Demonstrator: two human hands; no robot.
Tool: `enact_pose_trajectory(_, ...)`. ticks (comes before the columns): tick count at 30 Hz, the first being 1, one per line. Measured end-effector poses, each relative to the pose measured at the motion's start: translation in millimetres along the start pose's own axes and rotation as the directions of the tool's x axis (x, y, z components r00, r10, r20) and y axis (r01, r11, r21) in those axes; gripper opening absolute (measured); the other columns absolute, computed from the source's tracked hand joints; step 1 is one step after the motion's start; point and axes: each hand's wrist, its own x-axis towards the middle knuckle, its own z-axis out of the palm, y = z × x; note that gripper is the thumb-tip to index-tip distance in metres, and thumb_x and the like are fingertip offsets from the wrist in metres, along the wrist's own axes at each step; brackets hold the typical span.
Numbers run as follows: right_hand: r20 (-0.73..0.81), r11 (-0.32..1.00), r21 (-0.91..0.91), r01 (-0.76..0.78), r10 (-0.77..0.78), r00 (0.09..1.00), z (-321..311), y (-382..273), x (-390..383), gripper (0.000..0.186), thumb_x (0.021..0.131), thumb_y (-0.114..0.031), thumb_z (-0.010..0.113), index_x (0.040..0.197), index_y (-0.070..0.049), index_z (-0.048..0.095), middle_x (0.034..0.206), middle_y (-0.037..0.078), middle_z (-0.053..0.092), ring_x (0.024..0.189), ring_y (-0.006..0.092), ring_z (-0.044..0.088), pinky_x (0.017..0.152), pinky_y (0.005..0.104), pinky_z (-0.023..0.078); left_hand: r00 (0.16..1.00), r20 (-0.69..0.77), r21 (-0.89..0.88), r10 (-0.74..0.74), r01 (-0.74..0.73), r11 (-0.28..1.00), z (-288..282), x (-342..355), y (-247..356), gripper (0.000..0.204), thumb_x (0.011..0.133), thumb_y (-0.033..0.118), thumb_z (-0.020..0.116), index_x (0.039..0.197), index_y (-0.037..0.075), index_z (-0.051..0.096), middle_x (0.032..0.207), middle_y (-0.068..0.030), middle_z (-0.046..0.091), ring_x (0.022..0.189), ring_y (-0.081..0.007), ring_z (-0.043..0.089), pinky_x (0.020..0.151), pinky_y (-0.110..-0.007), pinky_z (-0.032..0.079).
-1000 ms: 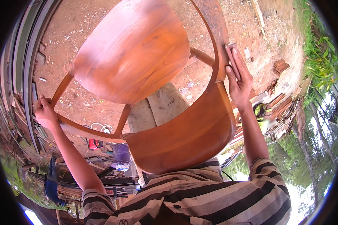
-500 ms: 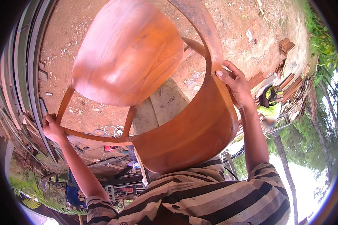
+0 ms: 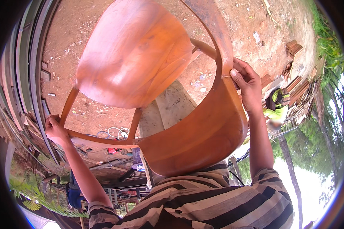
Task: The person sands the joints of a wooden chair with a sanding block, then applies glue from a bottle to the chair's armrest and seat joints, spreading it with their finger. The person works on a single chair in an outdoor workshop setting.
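A reddish-brown, polished wooden chair (image 3: 197, 135) fills the middle of the view, its broad curved backrest close against my striped shirt. The rounded seat (image 3: 135, 57) lies farther out and catches pale glare. My left hand (image 3: 57, 130) is closed round the end of the left armrest, by the slim post that meets the seat. On the other side, my right hand (image 3: 248, 82) grips the right armrest where it joins the backrest, thumb on top and fingers partly hidden beneath. Most of the chair's legs are hidden below the seat.
Reddish dirt ground (image 3: 248, 23) spreads around the chair. Long planks (image 3: 36, 76) line the left. Stacked wood pieces (image 3: 294, 86) lie at the right, near a person in a yellow-green vest (image 3: 278, 107). A white cable coil (image 3: 118, 133) lies beyond the left armrest. Another person in blue (image 3: 75, 194) stands lower left.
The chair has shifted slightly to the right, and both my hands have moved with it, keeping their grip. The seat is turned a little.
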Motion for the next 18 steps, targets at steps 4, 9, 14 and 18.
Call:
enact_pose_trajectory(4,-0.05,0.97,-0.056,0.237,-0.24,0.97,2.7,-14.6,10.7,0.036,0.103,-0.006,0.061,0.139,0.0,0.061,0.129,0.01,0.07,0.103,0.0102,0.067,0.082,0.0241,0.054,1.0,-0.014,-0.012,0.008,-0.008,1.0,-0.2,-0.6,0.5,0.04,0.099,0.03,0.054,0.087,0.0,0.078,0.082,-0.0126,0.076,0.08,-0.0242,0.075,0.074,-0.038,0.057)
enact_pose_trajectory(9,-0.006,0.888,-0.065,0.456,-0.457,0.889,22.0,-44.1,31.6,0.036,0.104,-0.003,0.057,0.14,0.001,0.06,0.138,0.011,0.065,0.13,0.0181,0.058,0.105,0.0306,0.048,0.999,-0.046,-0.02,-0.002,0.001,1.0,-0.4,-1.9,-1.9,0.04,0.099,0.032,0.057,0.086,0.002,0.079,0.08,-0.0122,0.076,0.079,-0.024,0.075,0.074,-0.038,0.056)
enact_pose_trajectory(14,0.123,0.602,-0.298,0.741,-0.745,0.655,88.6,-92.0,55.8,0.04,0.102,-0.007,0.059,0.141,-0.002,0.06,0.133,0.014,0.067,0.124,0.0219,0.064,0.101,0.033,0.052,0.999,-0.037,-0.036,0.017,-0.019,0.999,1.3,3.0,-8.1,0.038,0.1,0.033,0.057,0.087,0.004,0.079,0.082,-0.0121,0.077,0.081,-0.0228,0.076,0.075,-0.036,0.056)
enact_pose_trajectory(18,0.338,0.21,-0.403,0.891,-0.87,0.359,132.4,-129.5,101.0,0.049,0.093,-0.004,0.068,0.142,-0.008,0.061,0.137,0.018,0.063,0.128,0.0303,0.062,0.103,0.038,0.053,0.999,-0.039,-0.051,0.007,-0.009,0.999,1.9,2.3,-12.6,0.039,0.101,0.033,0.058,0.09,0.002,0.079,0.086,-0.0115,0.077,0.086,-0.0222,0.076,0.079,-0.035,0.056)
